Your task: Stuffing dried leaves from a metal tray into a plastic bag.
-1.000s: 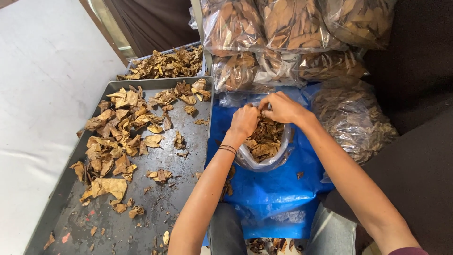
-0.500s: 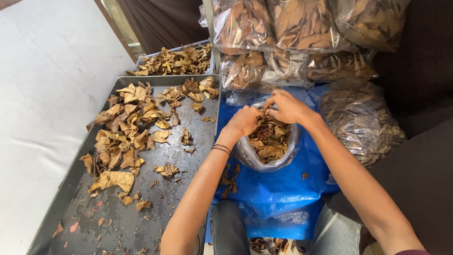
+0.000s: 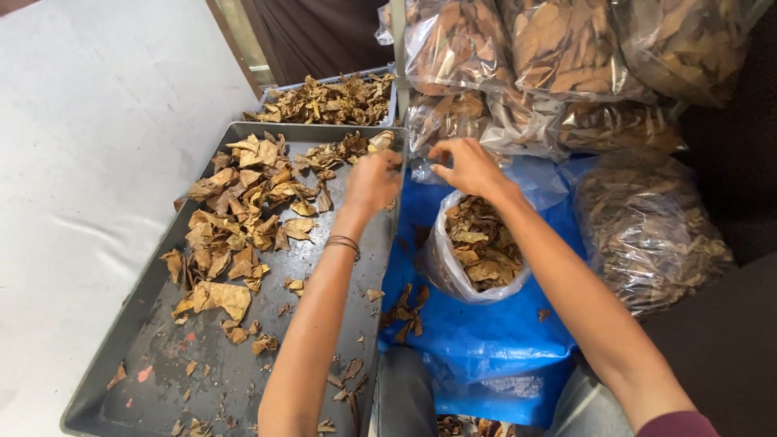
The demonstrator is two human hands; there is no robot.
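Note:
My left hand (image 3: 372, 182) hovers over the right edge of a grey metal tray (image 3: 154, 364), next to the dried brown leaves (image 3: 243, 210) spread on it. Its fingers curl downward, so what they hold is hidden. My right hand (image 3: 465, 166) is above the far rim of an open clear plastic bag (image 3: 441, 275) partly filled with dried leaves (image 3: 481, 243). Its fingers are slightly apart, with nothing visible in them. The bag stands on a blue plastic sheet (image 3: 486, 348) across my lap.
A second tray of dried leaves (image 3: 332, 99) sits behind the first. Several sealed clear bags of leaves (image 3: 558, 57) are stacked at the back right, and another full bag (image 3: 647, 226) lies to the right. A white surface (image 3: 89, 162) lies to the left.
Both hands were together at the bag's mouth. My left hand has moved left over the tray's edge, and my right hand has lifted slightly toward the bag's far rim.

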